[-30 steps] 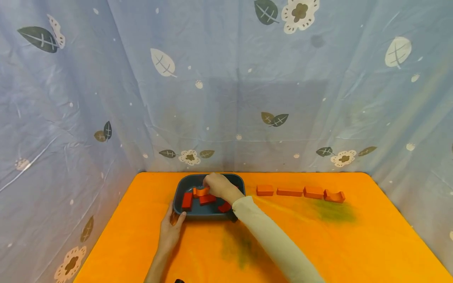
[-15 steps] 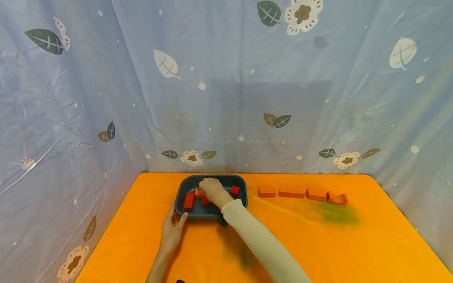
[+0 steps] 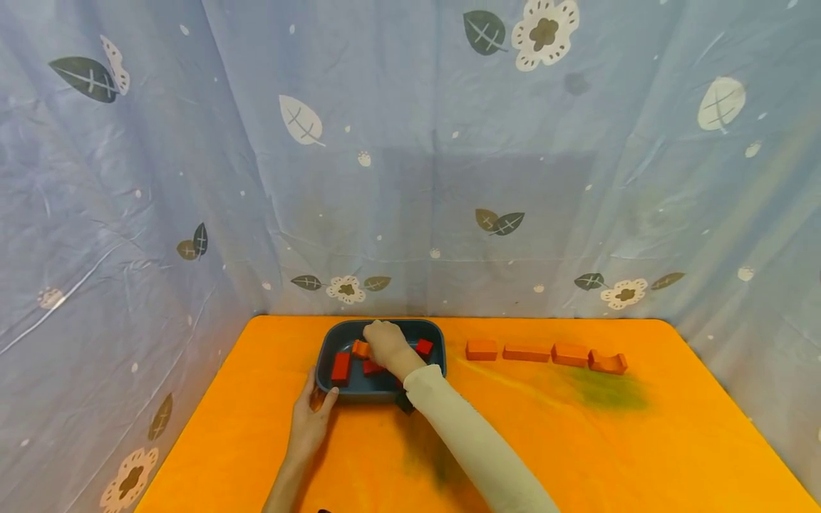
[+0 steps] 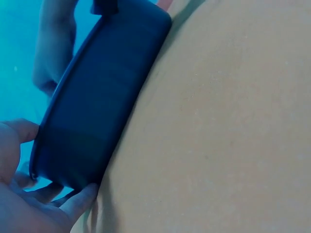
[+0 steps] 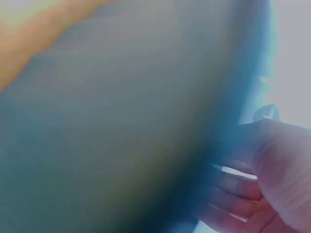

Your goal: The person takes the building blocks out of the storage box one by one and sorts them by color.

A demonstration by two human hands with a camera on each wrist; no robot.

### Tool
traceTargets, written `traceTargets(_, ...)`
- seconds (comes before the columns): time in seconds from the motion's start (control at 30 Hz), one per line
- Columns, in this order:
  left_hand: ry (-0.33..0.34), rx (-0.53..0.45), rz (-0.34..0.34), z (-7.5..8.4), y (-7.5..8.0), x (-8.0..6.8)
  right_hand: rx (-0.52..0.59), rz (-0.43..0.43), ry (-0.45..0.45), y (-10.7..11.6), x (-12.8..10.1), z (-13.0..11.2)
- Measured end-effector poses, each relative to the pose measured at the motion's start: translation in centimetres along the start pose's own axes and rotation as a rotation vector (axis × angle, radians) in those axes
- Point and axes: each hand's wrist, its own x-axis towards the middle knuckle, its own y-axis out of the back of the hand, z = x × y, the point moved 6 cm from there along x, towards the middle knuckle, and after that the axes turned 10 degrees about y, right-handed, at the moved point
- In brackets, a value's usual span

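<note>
A dark blue-grey tray (image 3: 365, 397) with several red blocks and an orange arched block (image 3: 360, 349) in it sits near the back of the table. My left hand (image 3: 311, 419) grips its front left corner, with the thumb at the rim; the left wrist view also shows these fingers around the tray's wall (image 4: 92, 102). My right hand (image 3: 387, 345) reaches down into the tray with curled fingers and appears to pinch the orange arched block, partly hiding it. A red block (image 3: 341, 369) lies left of it, another red block (image 3: 424, 348) to the right. The right wrist view is blurred.
Right of the tray, several orange blocks form a row on the orange table (image 3: 577, 449): a short block (image 3: 481, 350), a long block (image 3: 526, 353), another block (image 3: 569, 355) and a curved-top block (image 3: 607, 362). A patterned curtain (image 3: 430, 214) hangs behind and on both sides.
My right hand and forearm have shifted slightly left inside the tray, uncovering the red block at the right. The orange arched block has turned a little. My left hand keeps its grip.
</note>
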Motion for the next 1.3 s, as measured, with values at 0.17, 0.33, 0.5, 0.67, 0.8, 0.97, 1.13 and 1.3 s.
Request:
traceTargets(0.17,-0.003,-0.015,-0.009,-0.1,0.0,-0.2,0.121,0.080,-0.006,1.6,-0.5,0.5)
traceTargets(0.33,0.017,-0.005,0.003,-0.3,0.1,-0.4,0.315,0.117,0.006,2.3,-1.4,1.5)
traceTargets(0.5,0.014,0.001,0.002,-0.4,0.2,-0.3,0.463,0.150,0.036,2.9,-2.4,2.5)
traceTargets(0.67,-0.007,0.015,0.007,-0.4,0.2,-0.2,0.501,0.182,0.054,3.5,-3.5,3.5)
traceTargets(0.8,0.011,0.011,0.002,-0.5,0.2,-0.2,0.509,0.215,0.095,3.7,-4.3,4.4)
traceTargets(0.97,0.035,0.001,-0.012,-0.6,0.1,-0.2,0.572,0.271,0.182,3.8,-5.6,5.7)
traceTargets(1.13,0.033,0.017,-0.009,-0.4,0.1,-0.1,0.716,0.279,0.198,3.5,-7.0,7.3)
traceTargets(1.3,0.024,0.018,-0.011,-0.2,0.0,-0.1,0.893,0.301,0.145,2.9,-8.5,9.5)
